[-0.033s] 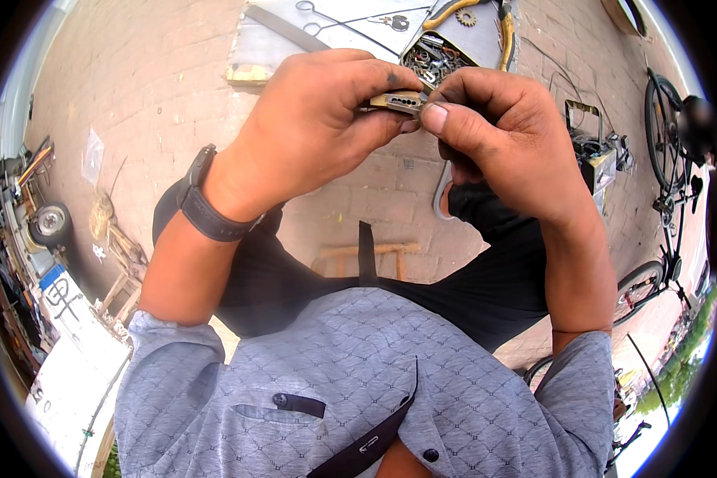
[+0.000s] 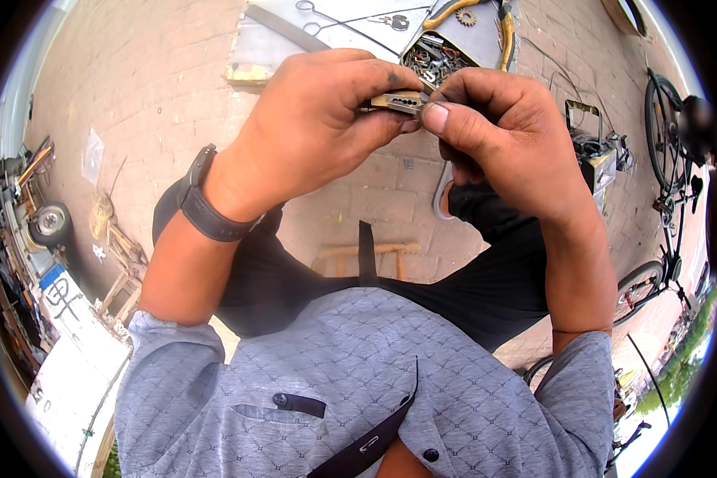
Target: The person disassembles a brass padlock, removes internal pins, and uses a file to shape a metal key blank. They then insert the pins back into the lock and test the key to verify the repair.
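Observation:
A small brass lock cylinder (image 2: 400, 102) with a row of dark round holes along its upper face lies between my two hands. The thumb and forefinger of my left hand (image 2: 319, 119) pinch it from its left, covering that end. At its right end, the thumb and bent forefinger of my right hand (image 2: 498, 131) are pressed together, touching or nearly touching the metal; whatever small thing they pinch is hidden behind the fingertips. Both hands are raised in front of me, just short of a low work board (image 2: 267, 40).
On the board are a metal tray (image 2: 434, 60) of small parts, a flat metal bar (image 2: 283, 26), yellow-handled pliers (image 2: 506, 36), a toothed brass wheel (image 2: 465, 17) and keys (image 2: 394, 23). A machine (image 2: 601, 155) and bicycle (image 2: 665, 199) stand right; a wheeled cart (image 2: 52, 223) stands left.

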`<move>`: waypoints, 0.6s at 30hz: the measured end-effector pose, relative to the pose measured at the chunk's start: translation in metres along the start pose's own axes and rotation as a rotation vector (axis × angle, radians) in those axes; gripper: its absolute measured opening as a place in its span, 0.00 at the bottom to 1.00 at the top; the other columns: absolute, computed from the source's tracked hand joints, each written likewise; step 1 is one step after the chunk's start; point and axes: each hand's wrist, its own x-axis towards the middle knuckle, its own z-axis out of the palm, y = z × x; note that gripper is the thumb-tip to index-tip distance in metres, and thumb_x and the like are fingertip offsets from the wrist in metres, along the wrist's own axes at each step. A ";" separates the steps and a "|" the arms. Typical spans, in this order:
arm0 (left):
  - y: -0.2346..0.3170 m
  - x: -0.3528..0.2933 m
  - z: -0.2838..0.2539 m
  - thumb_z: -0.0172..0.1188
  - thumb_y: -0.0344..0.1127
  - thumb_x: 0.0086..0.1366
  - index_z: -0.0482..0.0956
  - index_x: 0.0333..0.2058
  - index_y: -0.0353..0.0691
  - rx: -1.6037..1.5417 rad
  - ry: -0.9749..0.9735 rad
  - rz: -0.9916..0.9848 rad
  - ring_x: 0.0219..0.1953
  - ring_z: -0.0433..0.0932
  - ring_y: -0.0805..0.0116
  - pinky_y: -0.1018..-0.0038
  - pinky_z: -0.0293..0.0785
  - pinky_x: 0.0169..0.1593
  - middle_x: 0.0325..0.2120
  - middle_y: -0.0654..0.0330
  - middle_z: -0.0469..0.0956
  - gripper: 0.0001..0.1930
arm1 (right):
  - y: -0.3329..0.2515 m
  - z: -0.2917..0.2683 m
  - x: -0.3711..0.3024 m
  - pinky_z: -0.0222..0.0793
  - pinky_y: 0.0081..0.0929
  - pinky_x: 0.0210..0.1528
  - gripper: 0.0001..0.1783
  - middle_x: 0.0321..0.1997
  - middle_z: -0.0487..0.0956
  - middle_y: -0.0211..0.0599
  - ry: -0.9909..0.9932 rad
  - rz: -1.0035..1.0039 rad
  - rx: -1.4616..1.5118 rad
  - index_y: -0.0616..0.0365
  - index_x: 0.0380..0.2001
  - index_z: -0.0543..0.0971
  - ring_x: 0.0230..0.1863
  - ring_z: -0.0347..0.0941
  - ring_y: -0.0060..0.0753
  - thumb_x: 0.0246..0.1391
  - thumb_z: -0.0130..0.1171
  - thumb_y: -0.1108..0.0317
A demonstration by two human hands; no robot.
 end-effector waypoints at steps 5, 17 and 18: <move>0.002 0.000 0.003 0.73 0.25 0.61 0.86 0.48 0.36 -0.001 0.001 -0.002 0.33 0.84 0.68 0.74 0.78 0.36 0.33 0.57 0.84 0.15 | 0.001 -0.004 -0.002 0.69 0.19 0.24 0.10 0.24 0.79 0.29 -0.029 0.056 0.066 0.64 0.35 0.83 0.22 0.76 0.18 0.65 0.63 0.67; 0.005 0.002 0.005 0.71 0.24 0.62 0.86 0.47 0.35 0.004 -0.037 -0.033 0.31 0.84 0.69 0.75 0.78 0.34 0.32 0.57 0.84 0.14 | 0.011 -0.012 0.002 0.70 0.20 0.25 0.11 0.26 0.79 0.28 -0.101 0.058 0.122 0.63 0.35 0.82 0.23 0.77 0.18 0.65 0.61 0.65; 0.006 0.002 0.006 0.70 0.23 0.62 0.86 0.47 0.34 -0.018 -0.041 -0.052 0.31 0.84 0.70 0.75 0.79 0.34 0.32 0.57 0.84 0.14 | 0.010 -0.011 0.001 0.70 0.20 0.25 0.11 0.25 0.79 0.28 -0.096 0.066 0.122 0.63 0.34 0.82 0.23 0.77 0.18 0.65 0.61 0.65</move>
